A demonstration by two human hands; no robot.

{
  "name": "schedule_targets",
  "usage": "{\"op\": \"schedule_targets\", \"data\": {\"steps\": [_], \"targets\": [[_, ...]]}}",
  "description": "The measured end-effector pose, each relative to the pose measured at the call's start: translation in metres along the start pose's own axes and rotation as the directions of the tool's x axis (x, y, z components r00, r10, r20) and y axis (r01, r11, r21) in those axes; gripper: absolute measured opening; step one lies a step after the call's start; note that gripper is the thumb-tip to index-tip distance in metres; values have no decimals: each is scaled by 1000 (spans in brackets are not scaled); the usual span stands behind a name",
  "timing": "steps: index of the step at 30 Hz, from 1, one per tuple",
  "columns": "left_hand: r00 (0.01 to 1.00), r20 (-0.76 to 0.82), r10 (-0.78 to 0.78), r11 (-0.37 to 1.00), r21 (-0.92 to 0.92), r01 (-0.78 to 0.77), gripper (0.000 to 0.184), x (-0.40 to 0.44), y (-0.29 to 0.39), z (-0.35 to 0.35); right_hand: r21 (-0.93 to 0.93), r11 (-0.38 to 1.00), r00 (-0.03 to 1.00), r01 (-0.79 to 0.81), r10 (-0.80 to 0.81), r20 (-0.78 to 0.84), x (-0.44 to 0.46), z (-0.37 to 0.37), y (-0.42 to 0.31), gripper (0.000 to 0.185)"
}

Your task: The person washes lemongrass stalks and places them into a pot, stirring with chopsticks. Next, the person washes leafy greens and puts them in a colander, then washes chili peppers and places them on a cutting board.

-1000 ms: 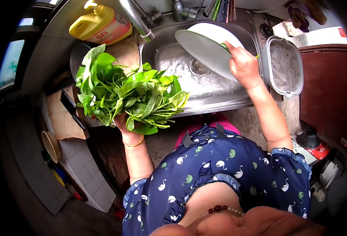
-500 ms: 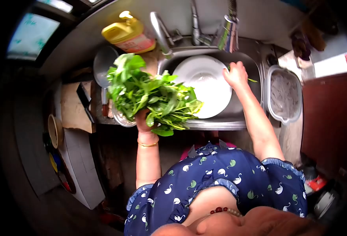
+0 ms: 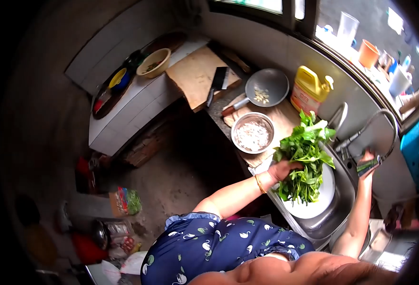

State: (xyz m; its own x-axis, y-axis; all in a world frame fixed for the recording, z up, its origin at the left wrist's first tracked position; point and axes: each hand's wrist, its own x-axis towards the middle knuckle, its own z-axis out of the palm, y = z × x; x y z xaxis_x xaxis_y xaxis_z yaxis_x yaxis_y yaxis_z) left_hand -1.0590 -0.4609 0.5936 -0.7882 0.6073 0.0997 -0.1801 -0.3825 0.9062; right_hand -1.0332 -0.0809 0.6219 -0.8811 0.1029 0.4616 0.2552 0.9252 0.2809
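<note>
The left hand [image 3: 285, 171] is holding a big bunch of leafy greens [image 3: 307, 148]. Its fingers are curling in among the leaves, and the leaves are hiding some of them. The greens are hanging over a white bowl [image 3: 327, 190], which is sitting in the metal sink [image 3: 335, 217]. I cannot tell if the leaves are touching the bowl.

The right hand [image 3: 368, 156] is being up by the tap [image 3: 346, 144], behind a stripy piece [image 3: 367, 166]. That piece is hiding part of it, so I cannot tell how far open it is or if it is holding anything.

On the counter [image 3: 214, 115], a steel bowl [image 3: 233, 134] is holding pale bits. A pan [image 3: 266, 80] is lying beside it, and a yellow jug [image 3: 308, 91] is standing near the pan.
</note>
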Motion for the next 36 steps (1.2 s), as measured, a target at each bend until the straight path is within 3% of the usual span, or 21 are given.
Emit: {"op": "schedule_targets", "data": {"steps": [1,5,8,10,12,14,15,16,17,18,20,21,23,25,26,28,30,34,36], "targets": [[999,28,45,999,19,-46,36,1,-2,-1,-53,999,1000,4,-3,25,-4,8,3,20],[998,46,-31,963,-265,42,39,1,2,5,-187,982,992,-14,36,117,-19,46,15,25],[1000,24,-1,977,-215,7,36,-5,22,13,-58,998,998,13,-10,58,-24,55,21,32],[1000,3,3,988,-157,-3,34,-9,30,18,153,988,997,-24,12,80,-37,112,46,34],[1000,-13,0,985,-174,-2,33,-13,28,22,330,935,989,-128,94,118,-37,114,46,36],[1000,10,-16,974,-225,18,32,-11,14,19,458,837,952,-301,240,188,-42,78,33,36],[1000,1,15,992,-127,-15,33,-12,14,18,602,713,933,-359,290,212,-46,77,29,36],[1000,-17,3,985,-170,-6,34,-11,8,19,722,563,910,-402,333,247,-56,77,27,36],[995,-40,93,994,-48,-95,35,-11,5,16,814,389,883,-431,367,292,-62,80,24,36],[982,-48,182,981,73,-178,35,-12,2,16,769,394,853,-504,370,369,-63,82,25,38],[996,-67,54,963,-261,-70,38,-20,27,28,655,407,770,-637,379,514,-63,99,38,44],[993,-93,76,956,-275,-99,40,-19,24,22,590,485,763,-645,375,527,-52,23,3,43],[987,-162,10,938,-342,-65,43,-23,22,17,539,705,887,-461,379,264,-53,31,-1,38],[975,-221,-2,933,-351,-78,43,-31,34,3,420,792,890,-444,337,306,-61,32,8,34],[971,-238,-1,923,-375,-91,43,-38,42,-4,350,783,819,-514,327,472,-60,25,14,32],[990,-135,-35,768,-637,-59,38,-54,65,-23,213,886,779,-413,223,586,-61,-13,5,31],[999,-47,-3,675,-737,-33,37,-72,80,-58,385,850,890,-359,187,417,-85,-28,2,31],[950,-282,134,726,-624,-287,35,-121,126,-115,376,810,846,-451,253,470,-112,-57,-14,28],[912,-372,175,802,-483,-351,33,-153,138,-164,347,804,817,-483,272,509,-123,-67,-23,29]]}}
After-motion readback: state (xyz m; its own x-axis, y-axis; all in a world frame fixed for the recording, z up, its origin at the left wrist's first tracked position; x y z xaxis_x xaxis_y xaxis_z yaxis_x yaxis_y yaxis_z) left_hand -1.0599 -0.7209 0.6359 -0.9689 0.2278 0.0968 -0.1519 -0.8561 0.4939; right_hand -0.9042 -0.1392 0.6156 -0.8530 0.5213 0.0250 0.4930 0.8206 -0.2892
